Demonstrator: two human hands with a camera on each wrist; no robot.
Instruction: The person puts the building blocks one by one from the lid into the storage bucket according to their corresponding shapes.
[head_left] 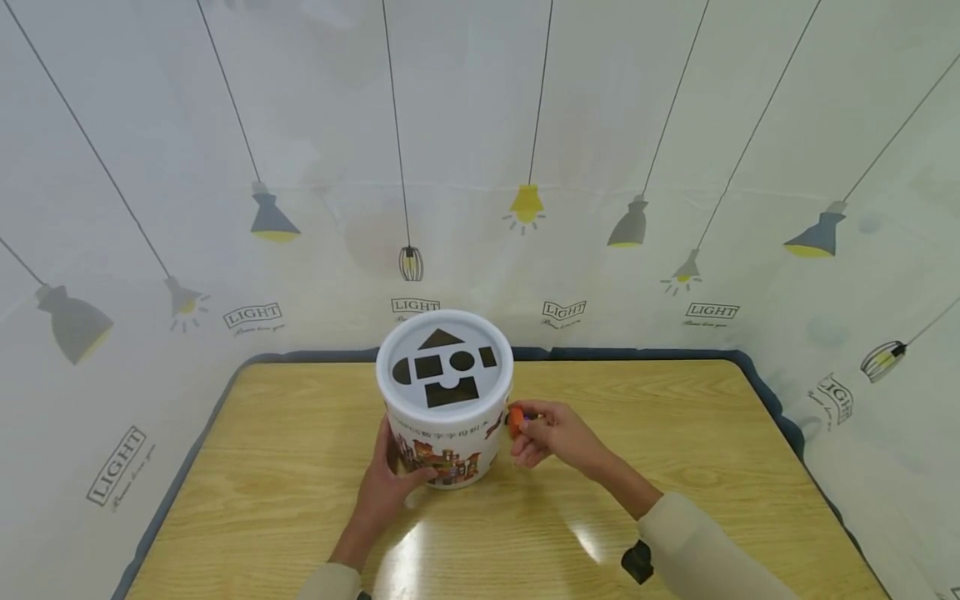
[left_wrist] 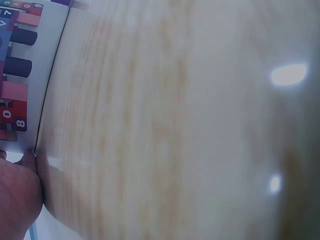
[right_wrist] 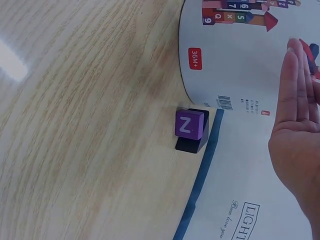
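A white bucket (head_left: 442, 454) printed with colourful letter-and-number blocks stands upright on the table. Its white lid (head_left: 401, 400) has several cut-out shapes, among them a triangle, a square and a circle. My left hand (head_left: 378, 485) grips the bucket's lower left side, thumb across the front; its other fingers are mostly hidden. Just right of the bucket, my right hand (head_left: 551, 435) pinches a small orange-red block (head_left: 515, 421). Beyond that hand, in the right wrist view, a purple cube (right_wrist: 189, 124) marked Z rests against a dark block (right_wrist: 189, 144) beside the bucket's base.
The wooden table (head_left: 637, 417) has a dark blue edging (head_left: 600, 354) at the back. Behind and at both sides hangs a pale sheet (head_left: 465, 125) printed with lamps. A small black object (head_left: 637, 562) is at my right sleeve.
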